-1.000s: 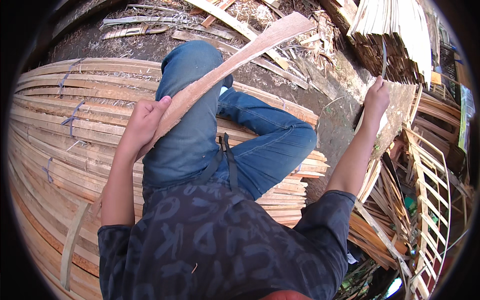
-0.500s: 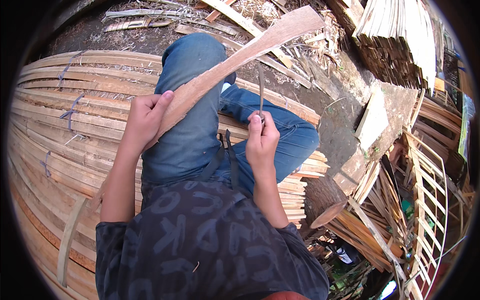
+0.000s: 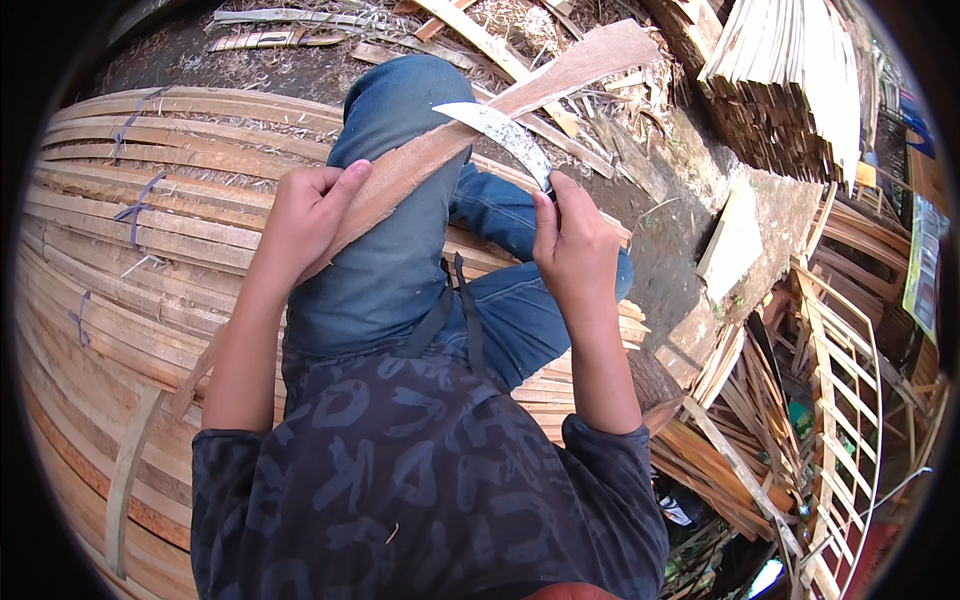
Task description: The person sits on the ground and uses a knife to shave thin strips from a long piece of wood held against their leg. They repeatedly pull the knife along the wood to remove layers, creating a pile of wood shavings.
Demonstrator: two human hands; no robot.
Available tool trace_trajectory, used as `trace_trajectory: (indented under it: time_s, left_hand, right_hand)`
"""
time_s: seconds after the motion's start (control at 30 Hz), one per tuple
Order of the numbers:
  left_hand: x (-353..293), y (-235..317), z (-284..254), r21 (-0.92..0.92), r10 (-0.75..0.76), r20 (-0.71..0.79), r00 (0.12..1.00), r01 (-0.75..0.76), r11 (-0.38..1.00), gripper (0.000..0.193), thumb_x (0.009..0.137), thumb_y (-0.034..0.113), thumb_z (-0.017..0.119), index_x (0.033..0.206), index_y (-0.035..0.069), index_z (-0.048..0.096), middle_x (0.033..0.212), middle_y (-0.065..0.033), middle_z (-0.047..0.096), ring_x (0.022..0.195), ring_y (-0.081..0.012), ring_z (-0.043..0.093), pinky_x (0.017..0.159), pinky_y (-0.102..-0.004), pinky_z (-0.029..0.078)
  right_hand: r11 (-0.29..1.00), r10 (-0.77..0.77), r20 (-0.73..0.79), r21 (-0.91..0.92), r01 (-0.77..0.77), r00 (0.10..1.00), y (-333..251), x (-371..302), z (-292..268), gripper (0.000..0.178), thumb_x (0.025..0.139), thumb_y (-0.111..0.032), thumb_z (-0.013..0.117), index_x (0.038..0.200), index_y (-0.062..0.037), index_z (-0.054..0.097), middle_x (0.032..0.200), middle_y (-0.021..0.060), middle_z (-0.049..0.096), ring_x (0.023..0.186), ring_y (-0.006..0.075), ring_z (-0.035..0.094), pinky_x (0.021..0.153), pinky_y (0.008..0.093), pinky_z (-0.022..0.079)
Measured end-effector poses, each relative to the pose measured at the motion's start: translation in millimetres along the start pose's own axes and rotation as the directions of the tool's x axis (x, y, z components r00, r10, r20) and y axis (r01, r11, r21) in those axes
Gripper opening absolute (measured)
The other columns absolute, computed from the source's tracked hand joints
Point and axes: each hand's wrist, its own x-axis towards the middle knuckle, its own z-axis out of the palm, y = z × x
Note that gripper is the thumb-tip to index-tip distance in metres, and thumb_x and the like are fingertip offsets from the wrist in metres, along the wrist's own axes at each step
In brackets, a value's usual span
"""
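Note:
My left hand point(image 3: 308, 215) is closed round the near part of a long flat wooden slat point(image 3: 405, 182), thumb on top. The slat slants up and right across my raised knee, and its far end widens. My right hand point(image 3: 578, 240) grips a sickle point(image 3: 512, 134) whose bright curved blade points up and left. That blade lies across the middle of the slat in the picture; whether it touches the wood I cannot tell. The sickle's handle is hidden inside my fist.
I sit on bundled wooden strips point(image 3: 120, 225) tied with blue cord. Shavings and offcuts point(image 3: 480, 40) litter the ground ahead. At the far right stands a tall stack of thin boards point(image 3: 780, 60). Nearer on the right is a slatted wooden frame point(image 3: 840, 430).
My right hand has moved up and right, turning the sickle so its blade shows broadside across the slat. My left hand and the slat have shifted slightly right.

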Motion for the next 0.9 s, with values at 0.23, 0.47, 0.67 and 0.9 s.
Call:
trace_trajectory:
  time_s: [0.23,0.47,0.67,0.9]
  left_hand:
    - [3.6,-6.7,5.3,0.003,0.031,-0.004,1.0,-0.031,1.0,0.055,0.095,0.037,0.06,0.063,-0.007,0.053,0.05,-0.0022,0.034,0.053,-0.0076,0.032,0.046,-0.031,0.031]
    - [2.2,-5.1,-0.4,0.001,-0.009,-0.003,1.0,0.009,1.0,0.05,0.097,0.033,0.058,0.061,-0.002,0.052,0.055,0.004,0.037,0.056,-0.0048,0.032,0.048,-0.0282,0.03]
    - [0.7,-9.0,5.4,-0.038,-0.043,0.018,0.999,0.044,0.998,0.051,0.096,0.034,0.058,0.062,-0.004,0.054,0.053,0.0033,0.037,0.055,-0.0046,0.033,0.047,-0.028,0.03]
    - [-0.1,2.2,5.3,-0.088,-0.05,-0.026,0.998,0.047,0.995,0.052,0.096,0.036,0.059,0.067,-0.007,0.06,0.051,0.0022,0.04,0.054,-0.005,0.035,0.047,-0.0284,0.033]
  right_hand:
    - [0.973,0.171,-0.11,-0.135,-0.185,0.979,62.8,20.3,-22.5,0.021,0.094,-0.02,0.058,0.107,-0.0045,0.062,0.078,0.0166,0.065,0.065,0.0338,0.063,0.057,0.0416,0.048]
    - [0.852,0.486,-0.364,-0.007,-0.524,0.794,149.9,-22.2,-104.2,0.029,0.1,-0.022,0.047,0.101,0.0035,0.061,0.076,0.0087,0.062,0.066,0.0157,0.055,0.062,0.0307,0.045]
    - [0.923,0.336,-0.047,0.215,-0.319,0.941,29.4,-27.9,-21.4,0.018,0.095,-0.013,0.057,0.104,0.0023,0.061,0.064,0.0082,0.055,0.054,0.0126,0.051,0.052,0.0273,0.041]
    - [0.995,-0.099,-0.029,-0.035,0.098,0.995,17.2,10.1,5.0,0.02,0.086,-0.023,0.067,0.102,-0.0113,0.062,0.066,0.0091,0.055,0.059,0.0283,0.06,0.05,0.0392,0.046]
